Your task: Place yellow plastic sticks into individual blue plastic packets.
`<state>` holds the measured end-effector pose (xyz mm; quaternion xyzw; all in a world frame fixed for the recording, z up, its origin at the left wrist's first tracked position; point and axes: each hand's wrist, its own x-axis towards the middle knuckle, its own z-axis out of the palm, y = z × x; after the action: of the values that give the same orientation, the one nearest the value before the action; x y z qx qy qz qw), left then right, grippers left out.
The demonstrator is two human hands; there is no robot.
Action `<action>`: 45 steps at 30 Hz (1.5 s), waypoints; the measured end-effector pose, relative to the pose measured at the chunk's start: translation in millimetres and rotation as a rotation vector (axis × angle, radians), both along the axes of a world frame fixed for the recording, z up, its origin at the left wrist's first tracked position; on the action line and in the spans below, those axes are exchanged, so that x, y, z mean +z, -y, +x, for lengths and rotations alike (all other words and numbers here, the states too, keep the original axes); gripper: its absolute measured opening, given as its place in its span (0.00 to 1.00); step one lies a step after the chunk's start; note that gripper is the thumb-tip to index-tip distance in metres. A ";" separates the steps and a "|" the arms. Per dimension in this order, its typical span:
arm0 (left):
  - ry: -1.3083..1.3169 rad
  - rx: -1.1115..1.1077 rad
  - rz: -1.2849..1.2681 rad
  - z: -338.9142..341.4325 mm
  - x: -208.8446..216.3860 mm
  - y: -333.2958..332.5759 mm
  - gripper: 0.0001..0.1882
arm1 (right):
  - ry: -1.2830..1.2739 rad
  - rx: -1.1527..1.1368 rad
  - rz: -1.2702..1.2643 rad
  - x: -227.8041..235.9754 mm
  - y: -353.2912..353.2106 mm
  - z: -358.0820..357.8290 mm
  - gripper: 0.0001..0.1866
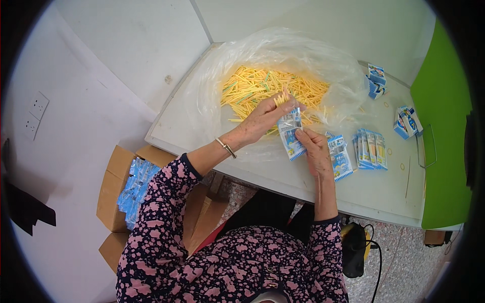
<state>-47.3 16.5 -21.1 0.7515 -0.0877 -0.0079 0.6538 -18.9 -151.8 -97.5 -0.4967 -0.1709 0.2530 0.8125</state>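
My left hand is closed around a small bunch of thin yellow sticks at the upper end of a blue-and-white packet. My right hand pinches that packet lower down, thumb on its front. Whether the stick ends are inside the packet is hidden by my fingers. Behind both hands, a large heap of yellow sticks with a few green ones lies on a clear plastic bag. Just right of my right hand lie flat blue-and-white packets.
Further right are packets with sticks showing, small striped boxes, rubber bands and a wire stand. A green panel bounds the table's right side. Below its left edge, a cardboard box holds many blue packets.
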 end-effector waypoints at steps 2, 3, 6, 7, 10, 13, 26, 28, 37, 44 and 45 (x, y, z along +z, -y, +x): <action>0.027 -0.005 0.117 -2.0 0.2 -3.6 0.19 | 0.063 0.031 -0.013 -3.4 1.4 2.1 0.12; 0.028 -0.006 0.118 -2.4 0.6 -4.0 0.19 | 0.064 0.030 -0.012 -4.9 1.1 2.7 0.12; 0.101 0.040 -0.017 -1.3 1.8 -7.4 0.18 | 0.069 0.007 -0.021 -9.6 -1.2 5.8 0.14; 0.105 0.051 -0.015 -0.2 2.4 -10.4 0.17 | 0.070 0.011 -0.023 -10.9 -1.6 6.8 0.15; 0.055 0.046 -0.038 4.8 2.3 -19.4 0.15 | 0.064 0.018 -0.019 -7.6 -3.9 4.9 0.16; 0.038 0.046 -0.087 9.7 3.3 -22.7 0.14 | 0.057 0.027 -0.018 -5.8 -5.3 3.7 0.15; 0.196 0.149 -0.082 3.4 1.7 -8.6 0.10 | -0.025 0.012 0.087 -0.9 -7.9 -2.7 0.13; 0.181 0.144 -0.103 4.2 5.3 -9.3 0.09 | -0.023 0.015 0.094 1.6 -7.2 -3.6 0.13; 0.185 0.212 -0.126 1.2 18.6 -10.6 0.10 | -0.011 0.031 0.121 -0.1 -6.5 -3.6 0.13; 0.146 0.139 0.160 -5.0 15.1 -6.7 0.16 | 0.001 0.048 0.136 0.1 -4.3 -3.9 0.14; 0.145 0.140 0.161 -5.1 14.2 -7.8 0.16 | 0.000 0.048 0.137 0.0 -4.8 -4.0 0.14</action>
<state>-52.5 24.3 -6.9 0.8046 -0.0811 0.0850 0.5821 -22.9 -147.1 -97.5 -0.4357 -0.1999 0.2602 0.8381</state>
